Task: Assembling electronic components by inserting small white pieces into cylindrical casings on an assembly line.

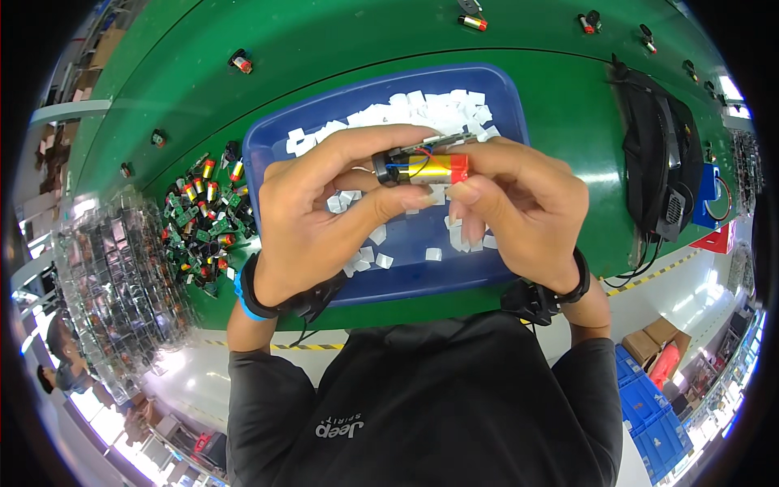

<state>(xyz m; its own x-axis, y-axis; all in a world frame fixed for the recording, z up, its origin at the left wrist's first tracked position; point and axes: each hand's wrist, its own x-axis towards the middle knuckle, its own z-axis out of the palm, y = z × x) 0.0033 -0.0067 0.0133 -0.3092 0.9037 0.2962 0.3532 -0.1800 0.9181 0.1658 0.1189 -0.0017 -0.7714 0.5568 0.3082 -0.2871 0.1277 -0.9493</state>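
A small cylindrical battery [430,169], yellow with a red end, is held between my two hands above the blue tray [479,280]. Thin red and blue wires run from it to a round black part [385,168] at its left end and a thin flat board [438,141] along its far side. My left hand [312,207] pinches the black-part end between thumb and fingers. At the red end, my right hand [531,199] closes thumb and fingers around the battery and board. Many small white square pieces [422,109] lie in the tray below, partly hidden by my hands.
Left of the tray is a pile of similar batteries and green circuit boards [203,207], beside stacked clear plastic trays [122,284]. More battery assemblies [241,61] lie spread along the green table's far side. A black bag [661,154] with cables sits right; blue crates [649,414] stand lower right.
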